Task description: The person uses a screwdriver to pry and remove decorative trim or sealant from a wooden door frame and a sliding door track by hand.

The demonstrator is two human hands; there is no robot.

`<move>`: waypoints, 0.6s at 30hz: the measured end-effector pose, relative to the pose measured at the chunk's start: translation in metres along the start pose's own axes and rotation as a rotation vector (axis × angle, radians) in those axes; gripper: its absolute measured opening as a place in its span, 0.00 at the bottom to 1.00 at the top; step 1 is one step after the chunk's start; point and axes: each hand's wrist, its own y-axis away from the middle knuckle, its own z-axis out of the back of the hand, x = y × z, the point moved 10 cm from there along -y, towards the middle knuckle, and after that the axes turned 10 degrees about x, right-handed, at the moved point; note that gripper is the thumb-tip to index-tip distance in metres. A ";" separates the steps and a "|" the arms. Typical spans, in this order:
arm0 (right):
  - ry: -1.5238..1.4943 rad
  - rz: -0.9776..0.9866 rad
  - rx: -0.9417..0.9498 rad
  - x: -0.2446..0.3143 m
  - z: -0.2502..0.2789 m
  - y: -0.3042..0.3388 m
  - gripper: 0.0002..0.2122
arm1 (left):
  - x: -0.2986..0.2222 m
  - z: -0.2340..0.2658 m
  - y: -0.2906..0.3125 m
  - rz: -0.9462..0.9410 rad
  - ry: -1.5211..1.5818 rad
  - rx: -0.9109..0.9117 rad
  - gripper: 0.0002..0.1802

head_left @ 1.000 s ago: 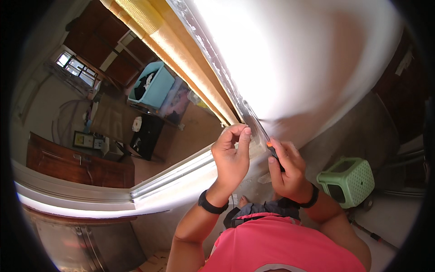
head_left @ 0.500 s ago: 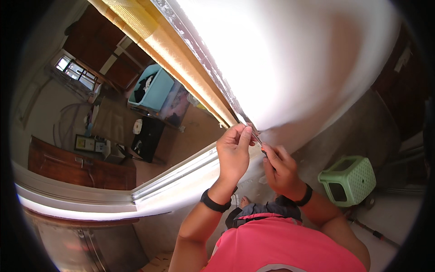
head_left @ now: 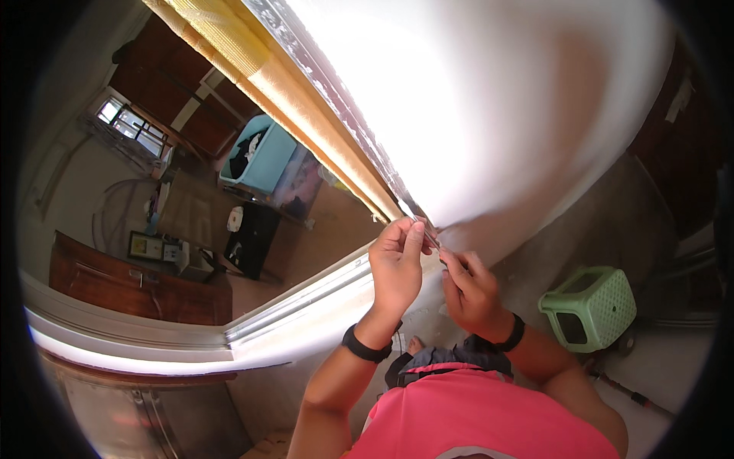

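At the near corner of the window frame, my right hand [head_left: 472, 294] is closed round the rear of a thin metal rod-like tool [head_left: 433, 239]. Its exact kind cannot be made out. My left hand [head_left: 396, 264] sits just to the left, thumb and fingers pinched at the tool's forward end, beside the frame's upright edge. Whether the pinch also holds something small is hidden by the fingers. The upright frame strip [head_left: 344, 99], with flaky white patches, runs up and left from the hands. A yellow curtain [head_left: 283, 96] hangs along it.
A bright white wall [head_left: 520, 99] borders the hands on the right. The window sill track [head_left: 306, 294] runs to their lower left. Through the opening are a light-blue bin [head_left: 267, 161] and a brown wooden door [head_left: 138, 283]. A green plastic stool [head_left: 589, 308] stands at right.
Both hands keep nearly the same pose on the tool and have shifted very slightly lower. The whole view has moved a little.
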 end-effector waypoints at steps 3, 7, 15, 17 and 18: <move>-0.012 -0.042 0.012 0.003 0.001 -0.007 0.18 | -0.005 0.002 -0.002 -0.045 0.073 -0.029 0.10; 0.010 -0.028 0.028 -0.002 -0.002 0.002 0.16 | 0.005 0.004 0.002 0.006 -0.025 -0.007 0.09; -0.047 0.003 0.021 0.016 0.008 -0.014 0.17 | -0.035 0.018 0.002 -0.261 -0.219 -0.150 0.05; -0.062 0.017 0.013 0.015 0.008 -0.017 0.17 | -0.047 0.027 0.001 -0.331 -0.165 -0.230 0.06; -0.057 0.013 0.025 0.010 0.006 -0.013 0.17 | -0.047 0.031 -0.001 -0.340 -0.167 -0.230 0.06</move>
